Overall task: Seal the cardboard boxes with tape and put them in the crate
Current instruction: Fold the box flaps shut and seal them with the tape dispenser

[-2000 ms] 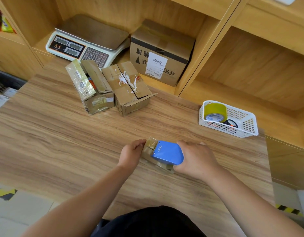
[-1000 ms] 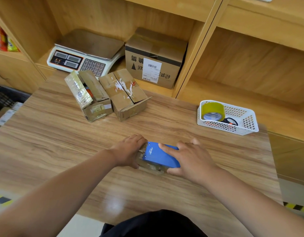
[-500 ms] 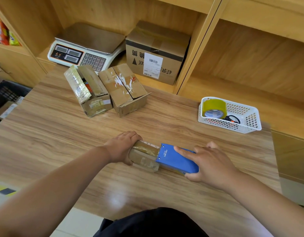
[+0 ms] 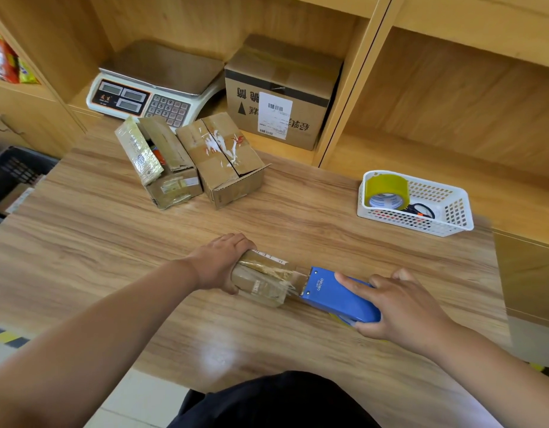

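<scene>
A small cardboard box (image 4: pixel 265 281) lies on the wooden table (image 4: pixel 112 242) in front of me. My left hand (image 4: pixel 219 264) grips its left end and holds it down. My right hand (image 4: pixel 399 307) holds a blue tape dispenser (image 4: pixel 338 295) just off the box's right end, index finger stretched along its top. A strip of clear tape runs from the box top to the dispenser's mouth. Two more cardboard boxes stand at the back left: one with open flaps (image 4: pixel 162 165), one with closed flaps (image 4: pixel 226 159). A dark crate (image 4: pixel 10 177) sits below the table's left edge.
A white basket (image 4: pixel 446 211) with a yellow tape roll (image 4: pixel 387 189) and scissors stands at the right. On the shelf behind are a weighing scale (image 4: pixel 149 88) and a larger labelled carton (image 4: pixel 282 94). Wooden shelf dividers rise at the back.
My right hand has drawn the blue dispenser rightward across the small box's top and off its right end, laying tape. My left hand has stayed on the box's left end.
</scene>
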